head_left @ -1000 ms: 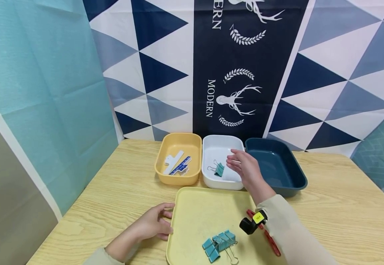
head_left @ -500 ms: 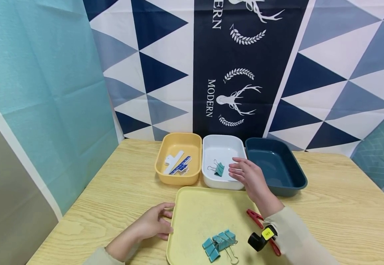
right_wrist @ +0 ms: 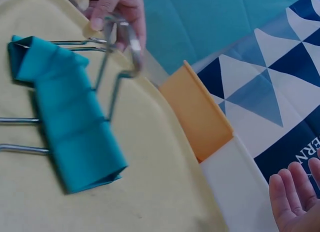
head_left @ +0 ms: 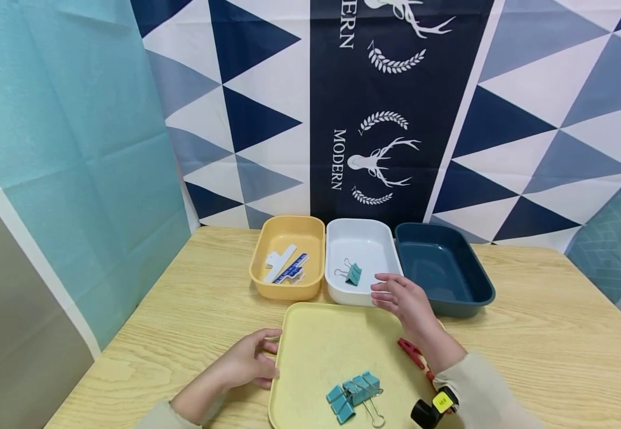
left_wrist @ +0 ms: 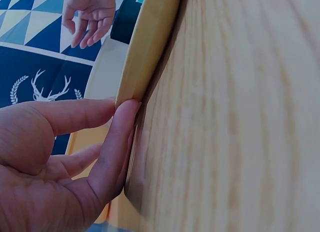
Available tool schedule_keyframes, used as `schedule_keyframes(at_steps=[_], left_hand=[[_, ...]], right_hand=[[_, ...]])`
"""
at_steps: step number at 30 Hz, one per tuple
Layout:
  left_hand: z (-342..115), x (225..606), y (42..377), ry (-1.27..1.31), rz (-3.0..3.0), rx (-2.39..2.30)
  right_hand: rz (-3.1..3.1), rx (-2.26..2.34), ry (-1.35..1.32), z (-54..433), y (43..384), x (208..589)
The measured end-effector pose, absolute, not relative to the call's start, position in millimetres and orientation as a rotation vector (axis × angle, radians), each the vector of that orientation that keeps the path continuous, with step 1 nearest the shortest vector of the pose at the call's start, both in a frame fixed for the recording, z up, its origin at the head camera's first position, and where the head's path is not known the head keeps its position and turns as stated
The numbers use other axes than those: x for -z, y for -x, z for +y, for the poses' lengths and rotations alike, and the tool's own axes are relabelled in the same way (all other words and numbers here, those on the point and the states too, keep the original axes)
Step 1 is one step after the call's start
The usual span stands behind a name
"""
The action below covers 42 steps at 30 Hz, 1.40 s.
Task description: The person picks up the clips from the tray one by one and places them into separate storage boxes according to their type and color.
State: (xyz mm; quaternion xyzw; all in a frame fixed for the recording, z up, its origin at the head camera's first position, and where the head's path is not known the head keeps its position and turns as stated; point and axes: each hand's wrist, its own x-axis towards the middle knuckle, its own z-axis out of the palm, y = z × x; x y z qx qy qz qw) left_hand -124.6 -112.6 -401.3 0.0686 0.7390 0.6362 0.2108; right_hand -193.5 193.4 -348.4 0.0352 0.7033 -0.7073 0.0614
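My left hand (head_left: pixel 248 360) is at the left edge of a yellow tray (head_left: pixel 337 333); its fairly straight thumb and fingers touch the rim, as the left wrist view also shows. My right hand (head_left: pixel 409 304) holds nothing, its fingers loosely extended at the front right of a white bin (head_left: pixel 366 238). One teal binder clip (head_left: pixel 354 274) lies in that bin. More teal binder clips (head_left: pixel 361 387) lie bunched near the tray's front, large in the right wrist view (right_wrist: pixel 75 122). A red clip (head_left: pixel 411 351) on the tray is partly hidden under my right forearm.
An orange-yellow bin (head_left: pixel 289 226) stands left of the white one, with a white clip (head_left: pixel 280 262) and a blue-patterned clip (head_left: pixel 292 271) inside. A dark blue bin (head_left: pixel 444 286) stands on the right. Behind them hangs a patterned cloth (head_left: pixel 375 89).
My right hand has drawn back from over the white bin toward its front right corner, near the tray. The left hand stays at the tray's rim.
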Motion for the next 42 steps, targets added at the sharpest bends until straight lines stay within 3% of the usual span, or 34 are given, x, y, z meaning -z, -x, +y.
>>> schedule_keyframes(at_steps=[21, 42], left_hand=[[-112.7, 400.5, 123.5, -0.196, 2.054, -1.752], [-113.5, 400.1, 123.9, -0.199, 2.061, -1.748]], right_hand=[[2.113, 2.094, -0.148, 194.5, 161.9, 366.7], [2.068, 1.833, 0.100, 197.7, 126.2, 373.8]])
